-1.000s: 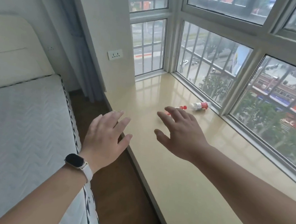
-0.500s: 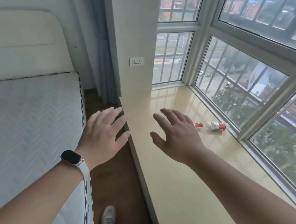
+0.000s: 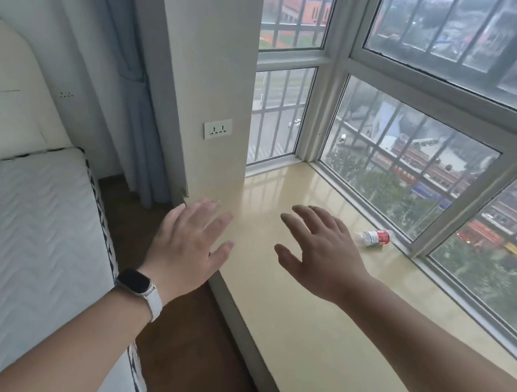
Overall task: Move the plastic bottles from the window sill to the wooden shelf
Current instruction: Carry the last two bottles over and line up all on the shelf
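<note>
The window sill point(image 3: 324, 346) is a wide, glossy cream slab, and most of it lies bare, so there is free room over nearly its whole length. Its inner edge drops straight to a strip of dark wooden floor point(image 3: 190, 348), a narrow lane between the sill and the bed's white quilted mattress point(image 3: 23, 235). On the outer side the sill ends at the white window frame point(image 3: 458, 223), with barred glass above and a street scene far below.

One plastic bottle point(image 3: 375, 238) lies on its side on the sill, close to the window frame and near one of its upright posts. It is clear with a red label; its long axis runs roughly along the frame. Which end carries the cap I cannot tell, as the bottle is small and a little blurred.

Both hands hover palm-down with fingers spread wide, gripping nothing. The right hand point(image 3: 320, 260) hangs above the sill, near the bottle but apart from it, on the room side of it. The left hand point(image 3: 188, 246), with a dark-faced watch on a white strap point(image 3: 139, 288) at the wrist, is over the sill's inner edge, farther from the bottle.

Beyond the bottle, at the sill's far end, a cream wall carries a white socket plate point(image 3: 217, 128), and a pale blue curtain point(image 3: 141, 87) hangs beside that wall next to the padded headboard point(image 3: 9, 99).
</note>
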The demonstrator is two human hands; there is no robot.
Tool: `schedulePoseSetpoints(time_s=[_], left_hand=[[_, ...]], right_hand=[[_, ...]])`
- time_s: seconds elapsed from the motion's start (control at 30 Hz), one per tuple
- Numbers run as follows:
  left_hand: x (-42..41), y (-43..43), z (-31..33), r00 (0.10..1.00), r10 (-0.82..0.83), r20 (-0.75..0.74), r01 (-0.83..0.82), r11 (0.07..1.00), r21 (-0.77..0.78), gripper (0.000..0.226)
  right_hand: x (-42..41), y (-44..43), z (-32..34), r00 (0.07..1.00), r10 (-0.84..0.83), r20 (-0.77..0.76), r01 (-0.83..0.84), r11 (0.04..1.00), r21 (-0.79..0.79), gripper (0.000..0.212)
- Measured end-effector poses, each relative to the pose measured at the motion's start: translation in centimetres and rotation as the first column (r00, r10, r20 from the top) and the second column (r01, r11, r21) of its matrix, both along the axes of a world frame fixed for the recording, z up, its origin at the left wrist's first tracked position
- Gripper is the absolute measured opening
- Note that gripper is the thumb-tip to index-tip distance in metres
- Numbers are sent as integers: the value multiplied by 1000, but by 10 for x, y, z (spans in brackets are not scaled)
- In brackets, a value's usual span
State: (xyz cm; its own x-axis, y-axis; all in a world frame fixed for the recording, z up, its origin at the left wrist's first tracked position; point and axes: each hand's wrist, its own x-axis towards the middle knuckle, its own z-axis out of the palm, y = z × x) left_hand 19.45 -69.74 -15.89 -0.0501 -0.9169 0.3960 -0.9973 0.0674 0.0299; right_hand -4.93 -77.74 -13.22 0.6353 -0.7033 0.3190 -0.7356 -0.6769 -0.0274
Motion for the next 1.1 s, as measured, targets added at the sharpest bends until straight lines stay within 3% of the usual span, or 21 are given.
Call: schedulePoseSetpoints(time_s=[0.4,0.67,1.1], left_hand=[[49,-86,-34,975,-221,2,221,975,5,51],[19,-136,-51,951,-308,-35,310,950,49,53],[-72,-211,-17,917,-398,2,398,917,42,49]], right_hand=[[35,-25,-24,974,-211,-87,212,977,5,55],[5,-53,-41,957,-279,-76,282,959,25,55],[-85,-111,-45,920,-391,13,391,920,22,53]])
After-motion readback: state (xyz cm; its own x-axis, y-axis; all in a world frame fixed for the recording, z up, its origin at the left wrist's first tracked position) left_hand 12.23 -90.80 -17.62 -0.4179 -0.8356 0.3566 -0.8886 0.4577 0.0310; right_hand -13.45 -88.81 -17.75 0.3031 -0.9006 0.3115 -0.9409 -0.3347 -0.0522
